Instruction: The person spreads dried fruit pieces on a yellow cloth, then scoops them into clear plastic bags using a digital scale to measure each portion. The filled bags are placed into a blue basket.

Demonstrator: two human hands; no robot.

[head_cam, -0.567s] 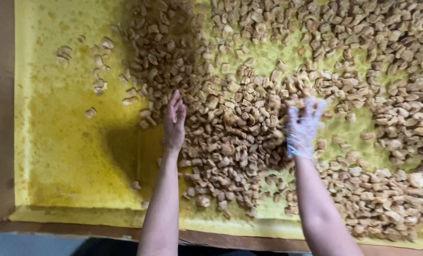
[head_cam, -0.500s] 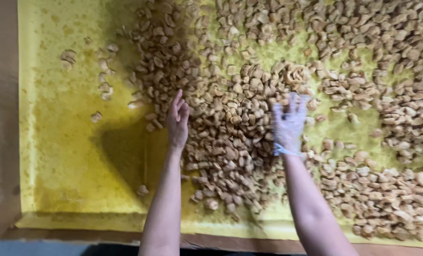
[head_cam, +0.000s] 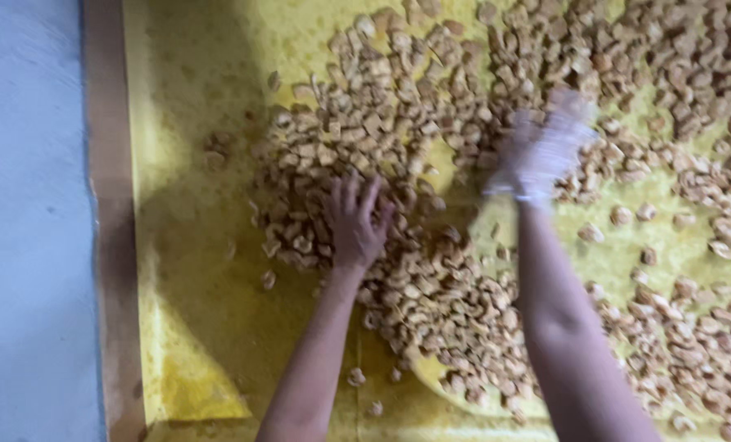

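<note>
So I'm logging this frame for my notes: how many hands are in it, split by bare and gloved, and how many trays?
Bare hand, the left, on the tan chunks: 1
Gloved hand, the right, blurred: 1
Yellow-lined tray: 1
Total: 3
The chunks are too many to count.

food-drying yard | yellow sheet (head_cam: pixel 193 164) | spread tan pieces (head_cam: pixel 431 286) | wooden edge (head_cam: pixel 107 245)

tan chunks (head_cam: pixel 357 139), heaped loosely, spread on yellow sheet (head_cam: pixel 193 270)
</note>
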